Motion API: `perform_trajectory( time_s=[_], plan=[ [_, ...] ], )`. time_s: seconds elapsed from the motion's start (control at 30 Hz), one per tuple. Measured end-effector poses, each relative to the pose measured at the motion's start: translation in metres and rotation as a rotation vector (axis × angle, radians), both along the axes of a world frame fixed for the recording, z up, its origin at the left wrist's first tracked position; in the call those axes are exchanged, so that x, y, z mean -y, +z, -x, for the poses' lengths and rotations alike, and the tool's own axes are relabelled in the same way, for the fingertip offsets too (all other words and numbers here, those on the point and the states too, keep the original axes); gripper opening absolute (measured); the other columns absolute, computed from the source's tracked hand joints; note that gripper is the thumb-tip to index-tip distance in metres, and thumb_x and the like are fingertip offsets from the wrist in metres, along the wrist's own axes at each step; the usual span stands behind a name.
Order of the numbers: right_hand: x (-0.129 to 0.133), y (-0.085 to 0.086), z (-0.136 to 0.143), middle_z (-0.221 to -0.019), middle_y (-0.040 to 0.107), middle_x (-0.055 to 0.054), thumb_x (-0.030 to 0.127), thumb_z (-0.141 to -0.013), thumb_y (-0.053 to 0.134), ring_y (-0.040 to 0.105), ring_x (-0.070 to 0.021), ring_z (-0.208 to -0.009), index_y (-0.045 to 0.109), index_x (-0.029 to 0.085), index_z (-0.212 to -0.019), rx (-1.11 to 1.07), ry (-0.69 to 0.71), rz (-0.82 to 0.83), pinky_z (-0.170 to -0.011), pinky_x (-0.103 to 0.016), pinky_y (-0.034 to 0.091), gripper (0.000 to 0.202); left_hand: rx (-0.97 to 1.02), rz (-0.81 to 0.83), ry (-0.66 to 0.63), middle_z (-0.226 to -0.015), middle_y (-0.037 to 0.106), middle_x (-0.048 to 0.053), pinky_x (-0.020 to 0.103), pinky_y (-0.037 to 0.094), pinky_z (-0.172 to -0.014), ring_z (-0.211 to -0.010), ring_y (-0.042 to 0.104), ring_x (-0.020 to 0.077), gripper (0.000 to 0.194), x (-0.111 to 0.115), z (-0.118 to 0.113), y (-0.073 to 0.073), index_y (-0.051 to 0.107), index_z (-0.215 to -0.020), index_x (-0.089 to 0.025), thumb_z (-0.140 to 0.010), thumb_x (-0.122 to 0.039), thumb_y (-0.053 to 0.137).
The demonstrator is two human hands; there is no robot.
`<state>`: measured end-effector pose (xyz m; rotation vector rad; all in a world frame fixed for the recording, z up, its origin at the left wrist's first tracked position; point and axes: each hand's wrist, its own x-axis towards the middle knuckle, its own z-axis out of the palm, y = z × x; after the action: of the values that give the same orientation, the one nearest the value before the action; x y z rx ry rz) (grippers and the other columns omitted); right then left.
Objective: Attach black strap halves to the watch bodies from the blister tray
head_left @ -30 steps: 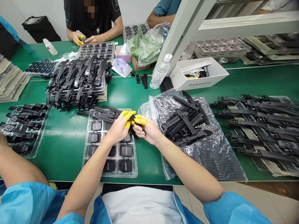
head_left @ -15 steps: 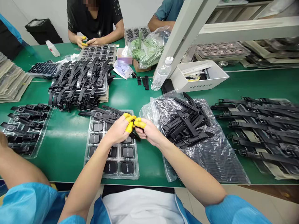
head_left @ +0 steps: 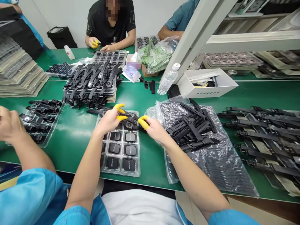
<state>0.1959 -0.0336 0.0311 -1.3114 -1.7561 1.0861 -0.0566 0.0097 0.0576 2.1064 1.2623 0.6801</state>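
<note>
A black smartwatch (head_left: 129,124) with its strap attached lies over the far part of a clear plastic tray (head_left: 138,156), sensor side up. My left hand (head_left: 109,121), with yellow finger cots, is at its left; thumb and forefinger are apart with black strap between them. At the right end, yellow-capped fingers of my right hand (head_left: 152,126) are pinched on the watch's strap. Several square black watch faces (head_left: 114,148) sit in the tray's pockets. Another black strap (head_left: 96,111) sticks out past the tray's far left corner.
Loose black straps (head_left: 194,125) are heaped on a plastic bag (head_left: 211,168) at right. More straps (head_left: 264,134) lie beyond. Stacked watches (head_left: 91,84) stand at back left, near a bottle (head_left: 168,79) and white box (head_left: 206,82). A co-worker's hand (head_left: 11,125) is at left; two people sit opposite.
My hands have moved apart, and the left thumb and forefinger have spread. The smartwatch between them now shows over the tray. The view has shifted, and the neighbour's hand has come into sight.
</note>
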Motion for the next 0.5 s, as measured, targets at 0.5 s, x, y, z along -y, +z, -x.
perform_trajectory(
  time_s=[0.5],
  plan=[
    [0.012,-0.017,0.035,-0.114,0.073,-0.014,0.034,-0.108,0.045,0.070,-0.0298,-0.092,0.068,0.019,-0.121,0.469,0.136,-0.269,-0.072,-0.038,0.047,0.030,-0.589,0.102,-0.086,-0.100,0.080,0.004,0.027,0.050,-0.081,-0.091,0.071,0.0206,0.024,-0.009,0.067,0.032,0.075,-0.094,-0.022,-0.088,-0.016,0.052]
  ],
)
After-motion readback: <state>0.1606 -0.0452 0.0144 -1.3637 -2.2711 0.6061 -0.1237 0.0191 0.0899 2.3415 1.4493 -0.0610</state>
